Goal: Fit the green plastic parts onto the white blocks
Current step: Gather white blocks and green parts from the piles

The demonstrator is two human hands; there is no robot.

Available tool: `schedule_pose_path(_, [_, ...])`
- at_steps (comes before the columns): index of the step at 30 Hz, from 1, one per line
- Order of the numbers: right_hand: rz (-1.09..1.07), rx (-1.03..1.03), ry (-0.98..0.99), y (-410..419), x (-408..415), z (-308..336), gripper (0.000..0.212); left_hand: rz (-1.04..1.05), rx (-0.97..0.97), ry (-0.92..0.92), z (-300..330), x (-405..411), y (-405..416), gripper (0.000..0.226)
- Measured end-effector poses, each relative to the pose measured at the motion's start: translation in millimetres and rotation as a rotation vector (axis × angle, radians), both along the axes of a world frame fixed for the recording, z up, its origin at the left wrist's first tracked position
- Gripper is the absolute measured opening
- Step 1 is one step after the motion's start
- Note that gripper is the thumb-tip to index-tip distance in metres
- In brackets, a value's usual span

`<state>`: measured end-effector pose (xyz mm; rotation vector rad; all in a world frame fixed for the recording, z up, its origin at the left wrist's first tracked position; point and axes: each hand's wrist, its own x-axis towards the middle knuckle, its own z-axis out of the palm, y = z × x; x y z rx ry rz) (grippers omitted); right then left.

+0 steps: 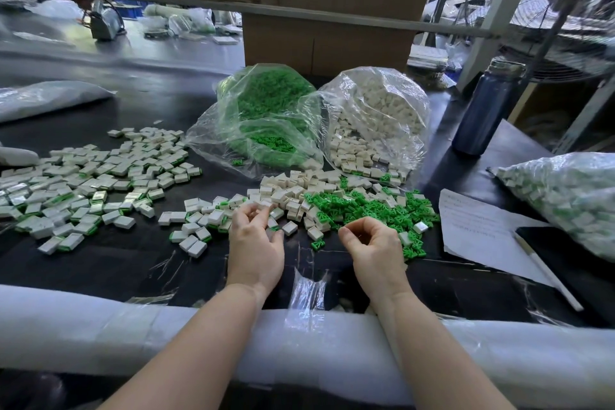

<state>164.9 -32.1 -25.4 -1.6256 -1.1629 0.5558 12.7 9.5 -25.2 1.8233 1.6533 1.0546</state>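
Observation:
Loose white blocks [293,193] lie heaped mid-table, and a spread of green plastic parts [369,210] lies to their right. My left hand [256,243] hovers at the near edge of the white heap, its fingers loosely curled and their tips touching a block. One green part [274,228] lies just by its thumb. My right hand [372,243] is at the near edge of the green spread. Its fingers are curled, thumb tip close to the index tip, and I see nothing between them. A single green part [317,245] lies between the hands.
Fitted white-and-green blocks [93,183] cover the left of the table. Behind stand an open bag of green parts [263,106] and one of white blocks [376,110]. At right are a blue bottle [482,110], a filled bag [565,196], paper [472,230] and a pen [545,273]. White foam [133,336] pads the near edge.

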Motion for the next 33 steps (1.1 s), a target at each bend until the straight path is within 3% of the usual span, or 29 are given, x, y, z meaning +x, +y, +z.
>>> schedule_pose_path(7, [0.061,-0.034,-0.253,0.0,-3.4,-0.7,0.008,-0.01,0.058,0.303,-2.8,4.4,-1.0,0.044])
schedule_pose_path(11, [0.176,-0.061,-0.458,-0.3,-9.3,-2.0,0.025,-0.049,0.033,0.454,-5.8,7.0,-0.9,0.039])
schedule_pose_path(15, [0.214,-0.124,-0.617,1.3,-13.2,-2.3,0.031,-0.037,0.08,0.404,-7.6,7.1,-2.3,0.028])
schedule_pose_path(23, [0.105,-0.104,-0.61,0.0,-13.7,-2.3,0.013,-0.143,0.138,0.322,-5.3,7.2,-4.7,0.008])
schedule_pose_path(33, [0.067,-0.088,-0.613,1.3,-15.2,-2.6,0.019,-0.3,0.134,0.042,0.6,8.5,-8.5,0.023])
